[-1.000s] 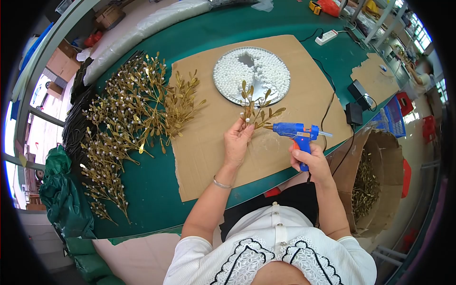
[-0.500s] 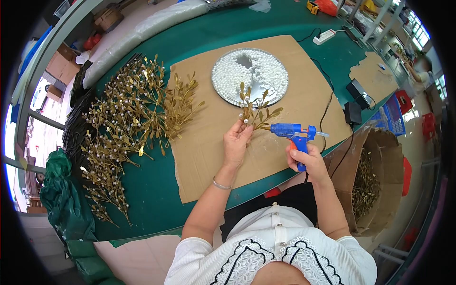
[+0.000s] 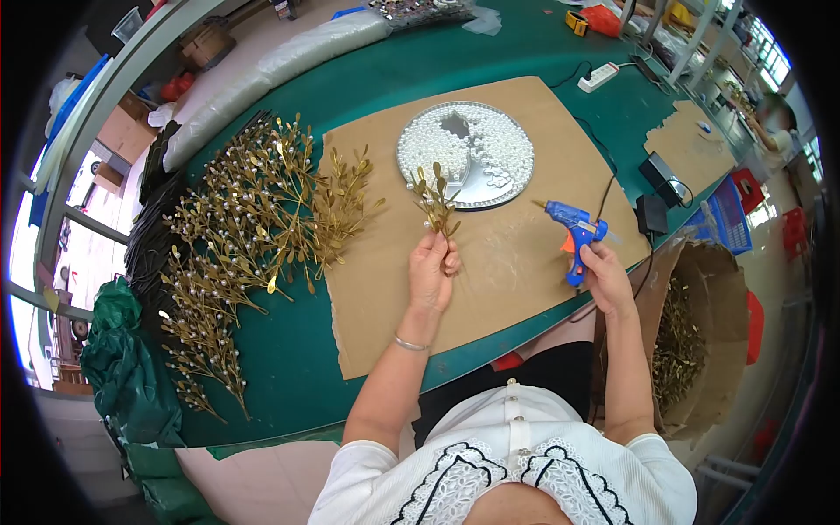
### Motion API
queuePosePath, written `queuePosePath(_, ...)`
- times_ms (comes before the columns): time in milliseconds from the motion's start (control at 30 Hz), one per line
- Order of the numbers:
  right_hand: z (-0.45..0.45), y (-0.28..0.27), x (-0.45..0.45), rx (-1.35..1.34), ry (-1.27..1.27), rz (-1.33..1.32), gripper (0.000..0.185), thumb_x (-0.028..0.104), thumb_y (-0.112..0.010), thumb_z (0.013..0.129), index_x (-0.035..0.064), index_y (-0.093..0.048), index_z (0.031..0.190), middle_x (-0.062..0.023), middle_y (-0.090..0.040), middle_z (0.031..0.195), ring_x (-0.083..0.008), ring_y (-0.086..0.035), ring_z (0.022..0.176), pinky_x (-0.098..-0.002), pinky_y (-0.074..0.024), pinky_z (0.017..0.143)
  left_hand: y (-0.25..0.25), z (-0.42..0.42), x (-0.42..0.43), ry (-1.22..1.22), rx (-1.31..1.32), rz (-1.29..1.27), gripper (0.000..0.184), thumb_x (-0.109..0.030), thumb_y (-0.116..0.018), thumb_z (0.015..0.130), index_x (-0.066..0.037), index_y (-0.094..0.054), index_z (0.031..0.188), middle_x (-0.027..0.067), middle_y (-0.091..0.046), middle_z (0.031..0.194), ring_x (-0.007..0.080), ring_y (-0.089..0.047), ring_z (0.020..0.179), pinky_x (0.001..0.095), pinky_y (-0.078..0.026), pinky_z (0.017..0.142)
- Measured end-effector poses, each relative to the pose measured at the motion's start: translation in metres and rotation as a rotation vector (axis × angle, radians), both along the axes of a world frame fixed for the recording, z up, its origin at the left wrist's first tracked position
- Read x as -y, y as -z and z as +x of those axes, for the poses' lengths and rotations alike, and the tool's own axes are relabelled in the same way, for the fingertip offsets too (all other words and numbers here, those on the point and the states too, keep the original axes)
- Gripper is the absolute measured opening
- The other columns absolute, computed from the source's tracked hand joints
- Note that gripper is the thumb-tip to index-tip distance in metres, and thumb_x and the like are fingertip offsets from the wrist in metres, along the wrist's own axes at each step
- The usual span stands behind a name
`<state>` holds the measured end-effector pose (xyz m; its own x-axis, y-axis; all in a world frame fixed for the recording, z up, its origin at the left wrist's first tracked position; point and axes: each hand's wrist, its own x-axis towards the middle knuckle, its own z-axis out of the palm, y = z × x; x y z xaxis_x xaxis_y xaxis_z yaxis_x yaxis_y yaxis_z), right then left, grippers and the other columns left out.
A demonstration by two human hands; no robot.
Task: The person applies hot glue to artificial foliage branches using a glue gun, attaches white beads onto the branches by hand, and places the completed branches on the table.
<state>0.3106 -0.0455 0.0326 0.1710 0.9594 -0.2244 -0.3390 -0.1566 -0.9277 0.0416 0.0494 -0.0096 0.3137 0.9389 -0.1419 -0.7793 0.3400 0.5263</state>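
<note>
My left hand [image 3: 431,276] is closed around the stem of a gold-leaved artificial branch [image 3: 432,203], held upright just in front of the pearl tray. A whitish bead shows low on the branch. Blue with an orange trigger, a hot glue gun [image 3: 574,229] is gripped by my right hand [image 3: 606,280], its nozzle pointing up and left, apart from the branch. Behind the branch lies a round silver tray [image 3: 477,205] spread with white pearl beads [image 3: 428,147], with bare patches in the layer. Tray and hands are over a cardboard sheet [image 3: 503,297].
Gold branches with pearls [image 3: 249,219] cover the left of the green table [image 3: 289,350]. A power strip [image 3: 598,77], black adapters [image 3: 652,212] and cords lie at right. Below stands a carton [image 3: 717,350] holding gold pieces. Another person [image 3: 774,131] is far right.
My right hand has drawn the glue gun away to the right, off the branch, and tilted its nozzle upward. My left hand has turned the branch more upright.
</note>
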Motion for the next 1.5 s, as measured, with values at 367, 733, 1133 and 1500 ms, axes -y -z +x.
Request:
queuePosePath(367, -0.003, -0.022, -0.038, 1.2, 0.368, 0.19, 0.016, 0.013, -0.06, 0.079, -0.0011, -0.062, 0.087, -0.0168, -0.063, 0.076, -0.0282, -0.062, 0.069, -0.034, -0.0477, 0.062, 0.004, 0.001, -0.001, -0.009, 0.053, 0.015, 0.017, -0.011, -0.047, 0.091, -0.003, -0.053, 0.106, 0.0027, -0.053, 0.076, 0.0083, -0.041, 0.056, 0.0203, -0.033, 0.05)
queuePosePath(733, -0.1, 0.002, -0.188, 1.09, -0.151, 0.476, 0.011, 0.009, -0.062, 0.071, 0.0021, -0.065, 0.078, -0.0142, -0.062, 0.076, -0.0282, -0.06, 0.072, -0.0349, -0.0471, 0.067, 0.004, -0.006, -0.003, -0.063, 0.072, 0.029, 0.031, -0.013, -0.045, 0.092, -0.003, -0.046, 0.122, 0.0017, -0.051, 0.076, 0.0074, -0.04, 0.056, 0.0188, -0.033, 0.051)
queuePosePath(1133, -0.097, -0.013, -0.163, 0.311, -0.316, 0.085, 0.011, 0.005, -0.06, 0.081, -0.0029, -0.063, 0.087, -0.0047, -0.06, 0.076, -0.0082, -0.054, 0.068, -0.0211, -0.0453, 0.059, -0.002, 0.0, 0.001, -0.073, 0.057, 0.011, 0.008, -0.012, -0.05, 0.09, -0.005, -0.054, 0.092, 0.0033, -0.054, 0.074, 0.0073, -0.041, 0.054, 0.019, -0.032, 0.046)
queuePosePath(1500, -0.09, -0.01, -0.083, -0.655, -0.377, 0.099, 0.013, 0.003, -0.06, 0.081, -0.003, -0.061, 0.092, -0.0076, -0.059, 0.077, -0.0132, -0.052, 0.065, -0.0253, -0.0421, 0.06, -0.003, 0.011, 0.011, -0.027, -0.028, 0.044, 0.012, -0.011, -0.053, 0.089, -0.003, -0.055, 0.098, 0.0033, -0.053, 0.073, 0.006, -0.041, 0.053, 0.0173, -0.031, 0.046)
